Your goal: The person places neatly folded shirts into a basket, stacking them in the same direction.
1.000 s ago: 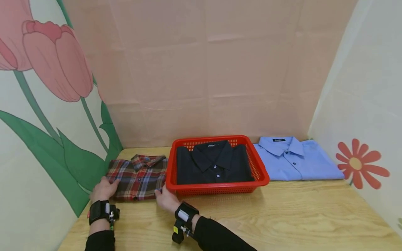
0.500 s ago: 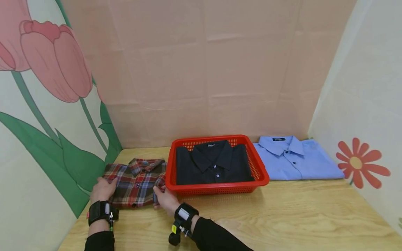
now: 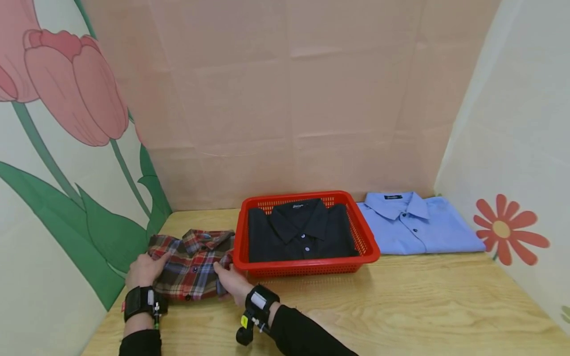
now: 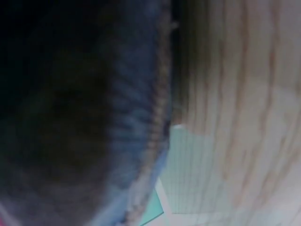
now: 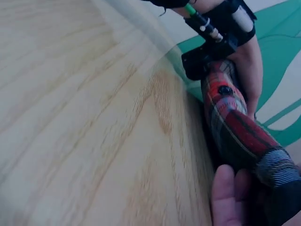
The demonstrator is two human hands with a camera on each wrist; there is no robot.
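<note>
I see the plaid shirt (image 3: 191, 273) lying sideways between the left hand (image 3: 144, 271) and right hand (image 3: 233, 283). Both pinch its ends; the right is beside the red basket (image 3: 307, 265).

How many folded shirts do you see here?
3: plaid shirt held by the left hand and right hand; black shirt in the red basket; blue shirt right of it. Others may be hidden underneath.

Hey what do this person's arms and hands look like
The left hand and right hand are bare. Behind each come a black wrist strap with a pale patch and a black sleeve. A yellow label shows beside the right strap.
</note>
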